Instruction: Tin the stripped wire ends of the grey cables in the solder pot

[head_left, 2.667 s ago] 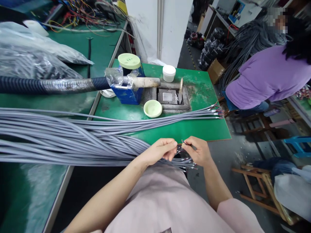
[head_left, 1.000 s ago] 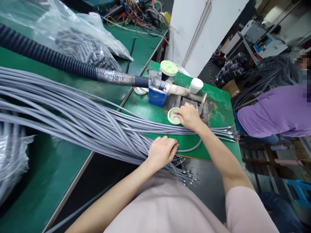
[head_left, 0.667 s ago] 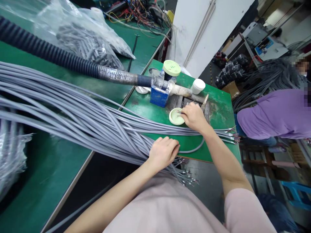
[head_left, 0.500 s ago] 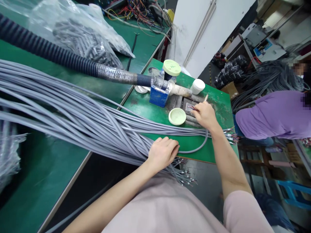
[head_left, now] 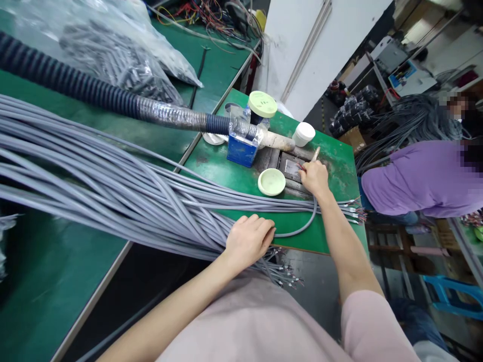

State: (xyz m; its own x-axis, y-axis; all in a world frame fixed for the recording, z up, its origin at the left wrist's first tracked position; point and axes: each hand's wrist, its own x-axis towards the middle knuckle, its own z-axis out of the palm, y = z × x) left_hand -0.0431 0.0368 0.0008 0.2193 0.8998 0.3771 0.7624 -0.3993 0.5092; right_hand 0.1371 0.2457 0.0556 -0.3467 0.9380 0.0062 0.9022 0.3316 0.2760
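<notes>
My left hand (head_left: 251, 239) is closed on the grey cables (head_left: 177, 201) near the green table's front edge. A single grey cable (head_left: 302, 229) curves from beside it up to my right hand (head_left: 315, 177). My right hand is closed round that cable's end, and thin dark red wires poke out to its left above a metal plate (head_left: 292, 167). A light stick-like piece (head_left: 316, 153) shows just above my right fingers. Left of the plate lies a pale green round lid (head_left: 271, 182). Other stripped cable ends (head_left: 352, 211) rest to the right.
A black corrugated hose (head_left: 83, 85) ends in a pale nozzle (head_left: 278, 141) by a blue box (head_left: 242, 151). Behind are a white jar (head_left: 304, 134) and a green-lidded container (head_left: 263, 104). A bag of grey pieces (head_left: 124, 60) lies back left. A person in purple (head_left: 422, 178) is at the right.
The whole view has shifted slightly. My right hand sits a little farther right of the metal plate, with the wires drawn back from it. My left hand keeps its hold.
</notes>
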